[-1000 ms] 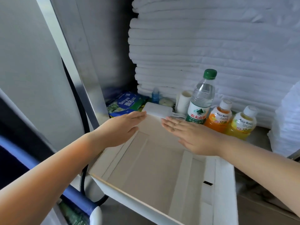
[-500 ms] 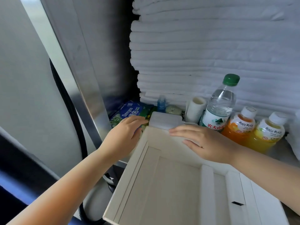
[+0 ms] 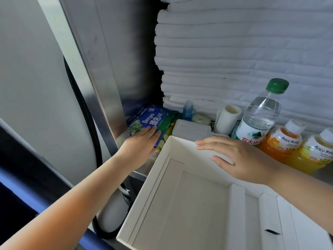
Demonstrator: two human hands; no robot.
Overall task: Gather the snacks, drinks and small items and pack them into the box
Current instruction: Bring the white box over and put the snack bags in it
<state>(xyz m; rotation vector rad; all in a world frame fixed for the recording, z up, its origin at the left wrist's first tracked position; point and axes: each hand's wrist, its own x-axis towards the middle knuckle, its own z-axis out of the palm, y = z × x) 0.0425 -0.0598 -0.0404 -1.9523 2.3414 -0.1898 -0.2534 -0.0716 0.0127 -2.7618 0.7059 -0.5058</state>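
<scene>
The white cardboard box (image 3: 155, 188) is being shown open-topped at six o'clock in the view, with one far corner pointing toward eleven o'clock. The left hand (image 3: 142, 147) is being laid flat at the box's ten o'clock, fingers straight and together. Its fingertips are being rested on the near edge of a blue Deeyeo pack (image 3: 153, 119), and nothing is being gripped. That pack is being carried on a green packet (image 3: 166, 123), close against a metal upright (image 3: 100, 83).

The right hand (image 3: 239, 159) is being held open, palm down, over the box's far wall, its fingers stretched toward nine o'clock. Whether the wall is being touched cannot be told.

Just beyond those fingertips, at the box's twelve o'clock, a flat white case (image 3: 191, 129) is being seen right against the rim. Behind it, a small blue bottle (image 3: 187, 110) and a pale round item (image 3: 201, 117) are being glimpsed.

Toward one o'clock, a white roll (image 3: 228, 117) is being seen upright beside a green-capped water bottle (image 3: 259, 114). At two o'clock, an orange Mogu Mogu bottle (image 3: 281, 141) and a yellow Mogu Mogu bottle (image 3: 317, 150) are being seen side by side on the surface (image 3: 323, 175). All of them are being backed by a stack of white folded sheets (image 3: 234, 51).
</scene>
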